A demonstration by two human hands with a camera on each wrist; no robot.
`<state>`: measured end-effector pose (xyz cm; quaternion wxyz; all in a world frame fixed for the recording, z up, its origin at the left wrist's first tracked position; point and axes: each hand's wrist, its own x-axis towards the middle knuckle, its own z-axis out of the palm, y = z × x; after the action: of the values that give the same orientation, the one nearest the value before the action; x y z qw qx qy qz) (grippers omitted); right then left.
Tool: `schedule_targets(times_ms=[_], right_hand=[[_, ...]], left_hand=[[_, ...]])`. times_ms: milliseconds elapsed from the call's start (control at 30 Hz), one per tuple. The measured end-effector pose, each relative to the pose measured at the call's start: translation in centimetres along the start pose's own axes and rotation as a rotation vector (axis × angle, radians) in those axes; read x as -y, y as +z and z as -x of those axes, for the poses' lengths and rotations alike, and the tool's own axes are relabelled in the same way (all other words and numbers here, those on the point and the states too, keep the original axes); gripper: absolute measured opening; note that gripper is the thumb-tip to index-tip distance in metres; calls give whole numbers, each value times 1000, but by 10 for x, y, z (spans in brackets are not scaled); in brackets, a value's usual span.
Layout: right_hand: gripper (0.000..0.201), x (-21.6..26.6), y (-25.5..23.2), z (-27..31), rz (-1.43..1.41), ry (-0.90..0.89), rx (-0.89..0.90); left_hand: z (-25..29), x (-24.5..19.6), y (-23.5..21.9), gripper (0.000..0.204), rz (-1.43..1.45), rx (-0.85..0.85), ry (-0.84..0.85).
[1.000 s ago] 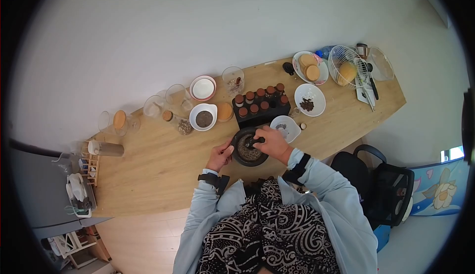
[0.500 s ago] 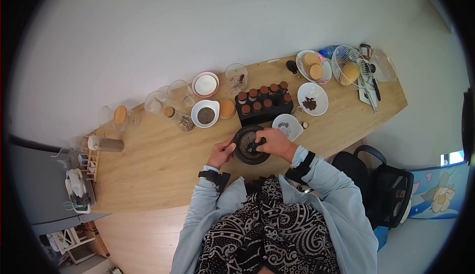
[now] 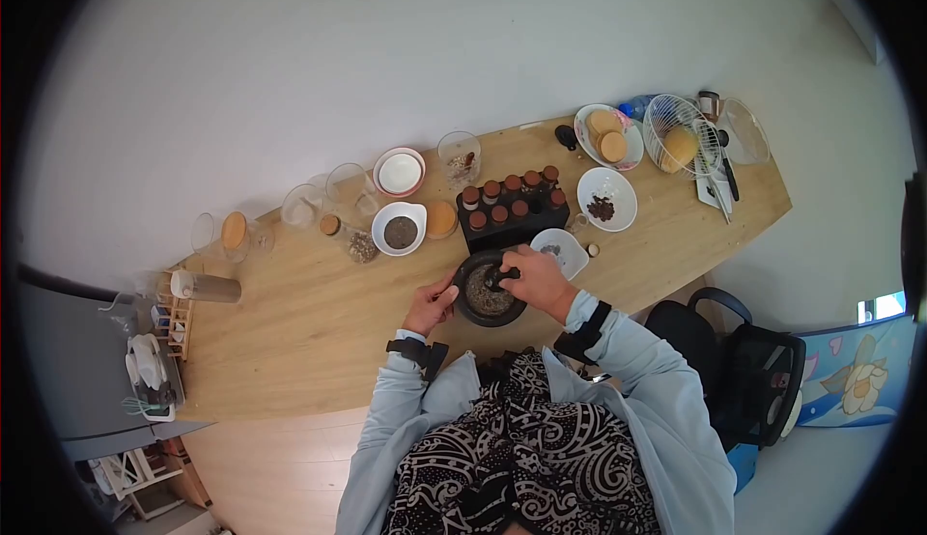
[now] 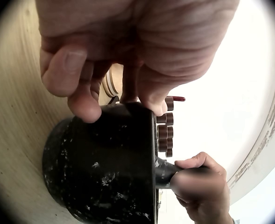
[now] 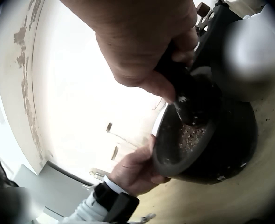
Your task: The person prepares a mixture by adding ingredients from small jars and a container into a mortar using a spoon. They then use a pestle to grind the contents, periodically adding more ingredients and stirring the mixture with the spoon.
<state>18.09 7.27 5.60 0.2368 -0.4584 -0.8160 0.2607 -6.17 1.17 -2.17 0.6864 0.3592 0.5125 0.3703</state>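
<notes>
A black stone mortar (image 3: 491, 320) stands near the table's front edge, with coarse brownish ground bits (image 5: 191, 138) inside. My left hand (image 3: 431, 306) grips the mortar's left side, its thumb at the rim and other fingers against the outer wall (image 4: 109, 163). In my right hand (image 3: 538, 281) is the black pestle (image 5: 193, 106), its handle wrapped by the fingers and its lower end down in the mortar among the bits. The pestle leans toward the right side of the bowl. Most of its handle is hidden inside the fist.
Behind the mortar stands a black rack (image 3: 513, 233) of brown-capped jars. White bowls flank it: one with dark grains (image 3: 421, 236), one with brown pieces (image 3: 607, 223), one close by my right hand (image 3: 572, 261). Glass jars line the wall; a wire basket (image 3: 682, 135) sits far right.
The pestle and my right hand dipped toward me within the mortar, then came back toward the far right side. My left hand stays on the mortar.
</notes>
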Motion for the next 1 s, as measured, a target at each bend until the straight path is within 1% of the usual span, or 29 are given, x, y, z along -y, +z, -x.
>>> schedule_targets(times_ms=[133, 200, 233, 300, 333, 400, 500, 533, 600, 633, 700, 733, 800, 933, 1000], right_hand=[[27, 4, 14, 2, -99, 66, 25], [27, -5, 5, 0, -164, -23, 211], [27, -2, -1, -1, -158, -20, 202], [27, 5, -12, -5, 39, 26, 210], [27, 4, -10, -6, 43, 24, 210], [25, 4, 3, -5, -37, 42, 52], [25, 9, 11, 2, -107, 61, 125], [25, 5, 9, 1, -105, 62, 125], [25, -4, -1, -2, -58, -56, 225], [25, -3, -5, -1, -55, -58, 220], [25, 3, -12, 2, 27, 11, 155], [25, 2, -12, 3, 26, 8, 161], [24, 1, -11, 4, 0, 1, 0], [24, 5, -2, 4, 17, 26, -17], [23, 5, 10, 6, -51, 3, -31]], left_hand=[[3, 1, 0, 48, 3, -18, 2], [0, 2, 0, 48, 1, -18, -21], [0, -1, 1, 48, -3, -8, -17], [3, -6, 3, 48, -7, -3, 2], [1, -6, 4, 48, -5, -3, 5], [3, -3, 3, 48, 10, -16, -4], [0, 3, 0, 47, 33, -18, -19], [1, 2, 1, 47, 34, -16, -19], [2, -3, 2, 48, 3, -11, 1], [1, -4, 2, 48, 1, -8, 6], [3, -4, 2, 48, 1, -6, 4], [3, -3, 2, 48, 5, -11, 2], [2, 0, 2, 49, 8, -13, 7], [1, 0, 1, 49, 40, 7, 6], [3, -4, 3, 49, 45, 6, 11]])
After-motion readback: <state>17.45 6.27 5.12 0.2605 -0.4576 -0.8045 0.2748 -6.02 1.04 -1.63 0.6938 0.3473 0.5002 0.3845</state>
